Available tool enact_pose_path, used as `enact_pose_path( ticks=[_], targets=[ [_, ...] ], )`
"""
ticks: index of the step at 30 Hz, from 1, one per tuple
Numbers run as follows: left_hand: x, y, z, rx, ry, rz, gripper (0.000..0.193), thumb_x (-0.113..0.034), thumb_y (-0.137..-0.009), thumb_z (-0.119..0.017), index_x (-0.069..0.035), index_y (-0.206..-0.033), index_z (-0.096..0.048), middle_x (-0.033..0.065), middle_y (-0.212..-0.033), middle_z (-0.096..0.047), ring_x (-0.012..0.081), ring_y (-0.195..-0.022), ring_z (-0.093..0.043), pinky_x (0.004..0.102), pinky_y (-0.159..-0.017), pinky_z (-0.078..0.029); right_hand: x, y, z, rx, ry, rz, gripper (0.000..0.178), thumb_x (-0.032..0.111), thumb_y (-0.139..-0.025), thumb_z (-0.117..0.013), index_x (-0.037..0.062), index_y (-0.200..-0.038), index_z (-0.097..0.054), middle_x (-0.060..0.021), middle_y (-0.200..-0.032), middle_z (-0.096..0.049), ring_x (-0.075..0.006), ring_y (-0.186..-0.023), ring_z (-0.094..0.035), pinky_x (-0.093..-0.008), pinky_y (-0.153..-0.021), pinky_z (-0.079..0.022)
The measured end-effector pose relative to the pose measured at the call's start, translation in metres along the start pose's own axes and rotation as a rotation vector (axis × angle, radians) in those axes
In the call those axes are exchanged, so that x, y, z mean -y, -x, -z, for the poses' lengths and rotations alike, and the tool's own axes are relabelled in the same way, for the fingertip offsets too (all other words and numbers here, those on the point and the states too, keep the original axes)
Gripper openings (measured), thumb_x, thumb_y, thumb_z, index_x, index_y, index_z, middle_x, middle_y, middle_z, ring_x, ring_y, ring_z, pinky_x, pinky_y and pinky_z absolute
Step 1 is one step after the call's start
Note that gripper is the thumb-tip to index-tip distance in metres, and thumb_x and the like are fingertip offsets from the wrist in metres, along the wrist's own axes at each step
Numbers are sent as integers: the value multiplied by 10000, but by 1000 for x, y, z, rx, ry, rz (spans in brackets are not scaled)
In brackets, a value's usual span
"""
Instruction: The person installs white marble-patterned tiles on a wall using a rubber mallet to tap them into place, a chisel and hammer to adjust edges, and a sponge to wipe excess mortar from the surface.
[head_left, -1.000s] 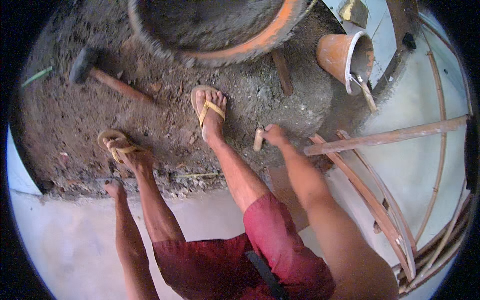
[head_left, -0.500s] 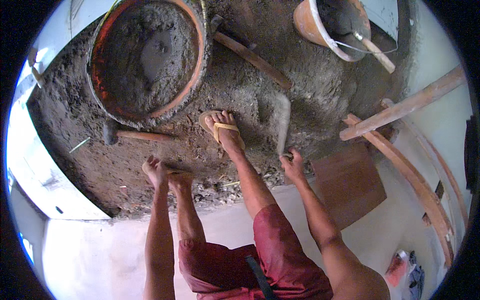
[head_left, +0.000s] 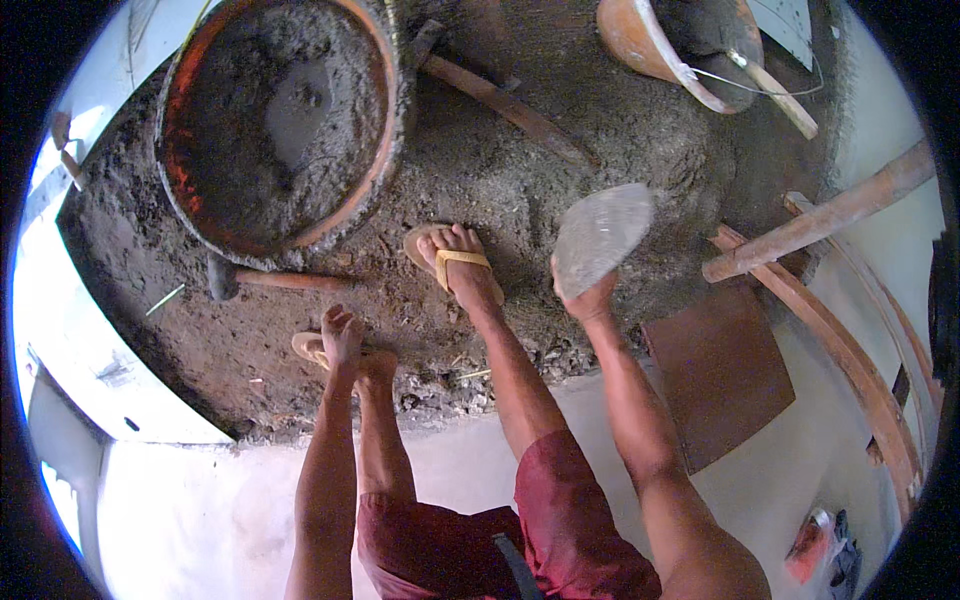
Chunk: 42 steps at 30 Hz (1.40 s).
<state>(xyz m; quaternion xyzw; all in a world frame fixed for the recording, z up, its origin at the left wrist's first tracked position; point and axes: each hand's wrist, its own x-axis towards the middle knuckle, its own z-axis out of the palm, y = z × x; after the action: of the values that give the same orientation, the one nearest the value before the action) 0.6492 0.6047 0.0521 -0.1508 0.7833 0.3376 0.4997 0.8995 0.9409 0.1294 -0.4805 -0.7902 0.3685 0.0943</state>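
My right hand is closed around a trowel, its grip largely hidden by the hand. The trowel's broad grey blade shows its flat face, slightly blurred, above rough, dark grey ground. My left hand hangs loosely in front of my left foot, fingers a little bent, with nothing visible in it. Ahead on the left stands a large round orange tub holding wet grey mortar. A hammer with a wooden handle lies just below the tub.
Another wooden-handled tool lies right of the tub. An orange bucket lies tipped at far right, a wooden handle sticking out. Wooden poles and a brown board are at right. White panels edge the left.
My right hand has moved up slightly and turned the trowel from edge-on to flat-face view. My left hand has shifted a little to the right. The whole view has shifted slightly.
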Motion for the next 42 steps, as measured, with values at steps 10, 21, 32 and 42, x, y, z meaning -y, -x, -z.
enact_pose_path(
  ticks=[10,21,32,42],
  targets=[
    [-6,4,10,-64,158,-10,430,9,-823,-563,-73,-1226,-438,92,-1047,-558,161,-804,-554,280,-647,-473,20,-54,-36,464,302,-568,297,213,-721,-678,3,-917,-605,-204,-875,-653,-351,-863,-631,-435,-795,-484],
    [-28,-73,8,-255,247,146,325,-159,-838,-649,-33,-1086,-482,93,-907,-592,187,-800,-605,301,-643,-484,35,-266,-75,204,363,183,347,267,-872,-584,2,-1094,-556,-248,-1101,-589,-421,-1007,-569,-493,-865,-447],
    [-44,-73,11,-506,-171,126,475,-277,-757,-702,-4,-1067,-468,186,-982,-626,326,-909,-618,416,-795,-477,69,-381,-61,356,821,392,384,307,-955,-439,-43,-1101,-502,-273,-1065,-594,-428,-973,-591,-510,-824,-485],
    [-73,-67,1,-469,-226,209,547,-287,-739,-691,-1,-1104,-402,260,-983,-619,434,-940,-605,462,-831,-465,101,-499,-67,79,900,365,302,239,-928,-510,-30,-1066,-507,-270,-1007,-582,-423,-952,-582,-498,-815,-477]
  ],
)
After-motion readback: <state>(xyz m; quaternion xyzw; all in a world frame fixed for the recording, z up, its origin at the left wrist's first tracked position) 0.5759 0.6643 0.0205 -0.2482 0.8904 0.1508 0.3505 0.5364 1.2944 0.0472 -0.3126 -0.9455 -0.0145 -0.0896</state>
